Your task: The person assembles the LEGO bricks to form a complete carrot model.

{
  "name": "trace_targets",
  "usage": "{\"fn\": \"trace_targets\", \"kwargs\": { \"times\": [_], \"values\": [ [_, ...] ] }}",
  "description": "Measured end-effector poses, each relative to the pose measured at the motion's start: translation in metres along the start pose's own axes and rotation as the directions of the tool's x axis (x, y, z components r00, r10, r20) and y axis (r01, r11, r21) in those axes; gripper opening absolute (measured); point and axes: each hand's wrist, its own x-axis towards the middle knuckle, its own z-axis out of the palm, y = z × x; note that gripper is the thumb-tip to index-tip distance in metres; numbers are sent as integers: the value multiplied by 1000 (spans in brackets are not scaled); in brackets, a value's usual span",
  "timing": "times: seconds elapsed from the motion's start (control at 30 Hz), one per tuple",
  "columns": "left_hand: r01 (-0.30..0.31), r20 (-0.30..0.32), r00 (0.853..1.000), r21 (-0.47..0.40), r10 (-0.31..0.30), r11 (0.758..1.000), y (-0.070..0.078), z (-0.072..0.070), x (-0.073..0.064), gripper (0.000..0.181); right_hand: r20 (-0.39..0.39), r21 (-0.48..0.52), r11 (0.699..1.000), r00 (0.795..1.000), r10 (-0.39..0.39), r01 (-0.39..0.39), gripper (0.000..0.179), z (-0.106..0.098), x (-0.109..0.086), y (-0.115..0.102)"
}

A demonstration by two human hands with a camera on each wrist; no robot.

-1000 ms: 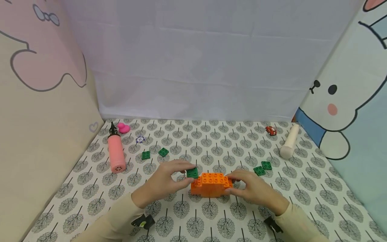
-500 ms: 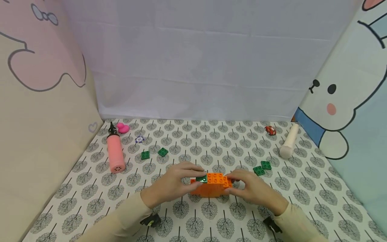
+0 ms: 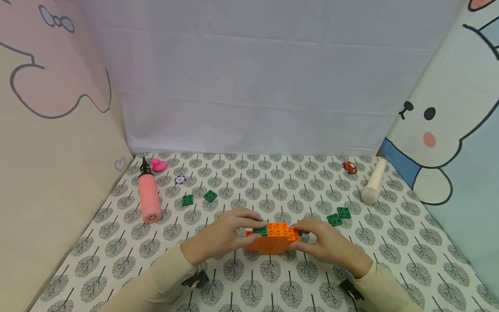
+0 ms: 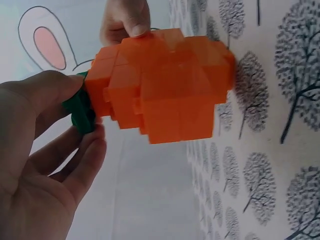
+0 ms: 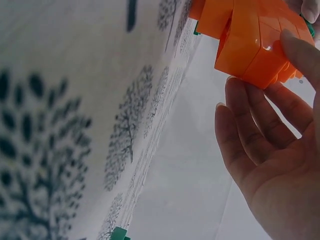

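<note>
A stepped assembly of orange toy bricks [image 3: 273, 245] stands on the tablecloth in the middle of the head view. At the left end of its top row lies a green toy brick [image 3: 260, 231], studs up. My left hand [image 3: 228, 234] pinches that brick between thumb and fingers, partly covering it; in the left wrist view the green brick [image 4: 80, 107] lies right against the orange bricks [image 4: 175, 95]. On the other side, my right hand [image 3: 331, 242] grips the assembly's right end, thumb in front and fingers behind, as the right wrist view also shows.
Two loose green bricks [image 3: 188, 199] lie back left and two more [image 3: 334, 220] to the right. Farther out are a pink cylinder with a black tip [image 3: 149, 197], a pink duck [image 3: 159, 164], a poker chip [image 3: 180, 179], a red toy car [image 3: 349, 167] and a cream-coloured tube [image 3: 374, 182].
My left hand has moved right, bringing the green brick from beside the assembly's upper left onto the left end of its top. The right hand has kept its grip in place.
</note>
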Motion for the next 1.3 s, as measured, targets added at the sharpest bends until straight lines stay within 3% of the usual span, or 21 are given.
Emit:
{"fn": "trace_targets", "kwargs": {
  "times": [0.23,0.4,0.53,0.73,0.93,1.07,1.13,1.2,1.23,1.3],
  "values": [
    [38,97,994,43,-42,998,7,-9,7,32,5,3,1000,1000,-9,9,41,0,0,0],
    [55,122,990,85,-65,995,12,-11,11,33,9,16,1000,1000,10,-10,41,-2,1,-1],
    [53,107,992,98,-63,994,10,-9,9,33,16,18,1000,1000,-9,9,39,-1,1,1],
    [-19,43,999,118,14,993,-1,-1,-1,40,33,27,1000,999,1,-2,40,0,1,-1],
    [47,33,998,112,-51,993,-8,-4,-12,56,29,24,999,999,22,-22,43,0,0,-2],
    [106,4,994,178,-109,978,-21,-15,-23,61,22,-6,999,999,40,-40,48,1,-1,-1],
    [164,-23,986,217,-163,962,-32,-21,-29,61,18,-16,999,999,42,-42,50,1,-1,-1],
    [265,-63,964,250,-257,931,-43,-28,-35,61,12,-16,999,999,46,-46,51,1,-1,-1],
    [327,-85,945,264,-316,907,-49,-32,-38,60,9,-15,999,999,43,-43,51,1,-2,-1],
    [450,-122,893,288,-434,845,-61,-38,-44,61,6,-9,999,999,45,-45,51,1,-2,0]
  ]
}}
